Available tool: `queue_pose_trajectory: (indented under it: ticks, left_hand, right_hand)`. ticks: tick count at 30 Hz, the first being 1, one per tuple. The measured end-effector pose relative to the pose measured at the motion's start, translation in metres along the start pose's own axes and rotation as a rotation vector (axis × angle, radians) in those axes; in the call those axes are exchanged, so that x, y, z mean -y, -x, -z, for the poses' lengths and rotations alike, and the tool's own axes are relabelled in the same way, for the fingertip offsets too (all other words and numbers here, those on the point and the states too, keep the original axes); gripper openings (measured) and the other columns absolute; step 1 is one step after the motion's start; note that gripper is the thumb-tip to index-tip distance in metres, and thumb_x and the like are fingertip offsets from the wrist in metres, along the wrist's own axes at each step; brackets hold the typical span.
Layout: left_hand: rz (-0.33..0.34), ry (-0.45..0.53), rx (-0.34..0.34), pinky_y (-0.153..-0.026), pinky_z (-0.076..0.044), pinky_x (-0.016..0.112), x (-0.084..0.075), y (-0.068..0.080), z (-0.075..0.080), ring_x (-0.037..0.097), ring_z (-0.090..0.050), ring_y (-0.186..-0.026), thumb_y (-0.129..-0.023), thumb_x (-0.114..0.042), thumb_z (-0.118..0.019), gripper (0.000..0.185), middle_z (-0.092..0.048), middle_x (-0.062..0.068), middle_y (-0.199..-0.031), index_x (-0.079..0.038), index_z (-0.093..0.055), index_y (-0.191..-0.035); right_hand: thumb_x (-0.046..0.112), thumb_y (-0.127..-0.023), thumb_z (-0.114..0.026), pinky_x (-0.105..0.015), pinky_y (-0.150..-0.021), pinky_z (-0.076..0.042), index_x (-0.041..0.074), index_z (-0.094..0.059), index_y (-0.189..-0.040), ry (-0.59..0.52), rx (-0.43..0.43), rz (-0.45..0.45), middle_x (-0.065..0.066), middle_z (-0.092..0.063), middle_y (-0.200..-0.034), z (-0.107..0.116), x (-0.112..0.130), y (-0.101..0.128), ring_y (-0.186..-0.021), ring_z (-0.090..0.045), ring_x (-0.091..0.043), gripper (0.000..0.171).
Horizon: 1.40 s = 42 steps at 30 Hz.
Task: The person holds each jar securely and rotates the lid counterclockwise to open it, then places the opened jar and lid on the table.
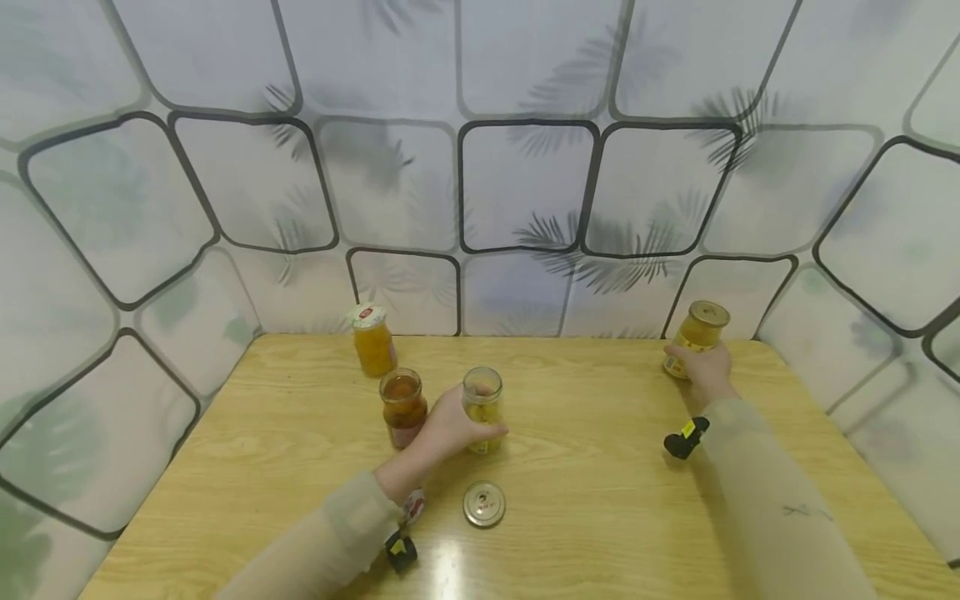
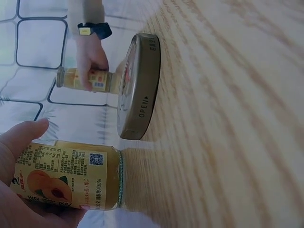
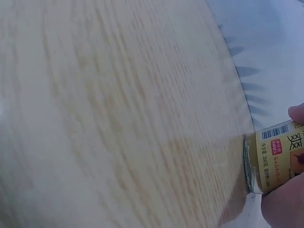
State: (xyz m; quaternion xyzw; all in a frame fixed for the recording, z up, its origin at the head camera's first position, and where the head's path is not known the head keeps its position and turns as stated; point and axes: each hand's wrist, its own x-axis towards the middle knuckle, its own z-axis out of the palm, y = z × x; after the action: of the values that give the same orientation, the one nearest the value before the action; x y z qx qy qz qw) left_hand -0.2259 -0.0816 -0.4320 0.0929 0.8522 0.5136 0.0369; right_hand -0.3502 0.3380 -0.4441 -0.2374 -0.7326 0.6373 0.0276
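My left hand (image 1: 454,421) grips an open glass jar (image 1: 482,408) of yellow fruit near the middle of the table. In the left wrist view its label (image 2: 57,178) shows peaches, with my thumb and fingers curled round the glass. Far to the right, my right hand (image 1: 703,367) holds a capped jar (image 1: 697,333) with a gold lid and yellow label; the right wrist view shows the base of that labelled jar (image 3: 273,159) close to the tabletop. A loose metal lid (image 1: 483,504) lies flat on the table in front of the left jar.
Just left of my left hand stands an open jar (image 1: 403,408) with dark amber contents. Behind it is an orange jar (image 1: 373,342) with a white patterned lid. A red-and-white lid (image 1: 413,506) lies partly hidden beneath my left wrist. Patterned curtains (image 1: 525,183) border the wooden table (image 1: 600,500).
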Motion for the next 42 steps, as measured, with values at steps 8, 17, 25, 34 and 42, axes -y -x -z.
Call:
queue_pose_trajectory:
  ticks: [8,17,25,34,42]
  left_hand:
    - [0.007,0.003,-0.005,-0.105,-0.055,0.05,-0.001,0.001,-0.001,0.03,-0.068,-0.119,-0.078,-0.017,-0.095,0.057,-0.074,0.013,-0.126,-0.008,-0.068,-0.127]
    - [0.062,0.042,-0.004,-0.111,-0.053,0.053,-0.006,0.003,0.001,0.035,-0.064,-0.128,-0.079,-0.019,-0.096,0.072,-0.068,0.018,-0.136,-0.007,-0.061,-0.141]
    - [0.125,0.137,0.014,-0.119,-0.046,0.057,-0.008,0.004,0.002,0.04,-0.056,-0.14,-0.085,-0.018,-0.091,0.072,-0.06,0.02,-0.148,-0.006,-0.056,-0.148]
    - [0.161,0.142,0.009,-0.121,-0.044,0.057,-0.011,0.006,0.004,0.041,-0.055,-0.141,-0.086,-0.018,-0.091,0.071,-0.06,0.02,-0.149,-0.006,-0.056,-0.147]
    - [0.154,0.174,0.023,-0.121,-0.044,0.057,-0.012,0.006,0.006,0.04,-0.054,-0.143,-0.088,-0.016,-0.088,0.069,-0.058,0.019,-0.151,-0.006,-0.055,-0.148]
  right_hand:
    - [0.015,-0.101,-0.071,-0.042,-0.134,-0.025,0.023,-0.019,-0.169,-0.135,0.066,-0.054,-0.001,-0.022,-0.177,0.001,0.006,0.012,-0.163,-0.022,-0.024,0.087]
    - [0.02,-0.101,-0.069,-0.063,-0.127,-0.032,-0.003,-0.026,-0.164,0.251,0.102,0.277,-0.029,-0.034,-0.168,0.004,0.036,0.029,-0.154,-0.037,-0.049,0.08]
    - [0.024,-0.1,-0.074,-0.067,-0.125,-0.034,-0.003,-0.029,-0.163,0.317,0.158,0.325,-0.029,-0.035,-0.167,0.0,0.067,0.05,-0.153,-0.038,-0.051,0.082]
    - [0.028,-0.098,-0.076,-0.065,-0.125,-0.035,-0.002,-0.035,-0.161,0.312,0.211,0.331,-0.028,-0.041,-0.164,-0.012,0.095,0.081,-0.15,-0.043,-0.048,0.081]
    - [0.022,-0.097,-0.077,-0.062,-0.125,-0.036,-0.004,-0.04,-0.156,0.311,0.253,0.334,-0.028,-0.048,-0.159,-0.022,0.111,0.109,-0.145,-0.049,-0.046,0.075]
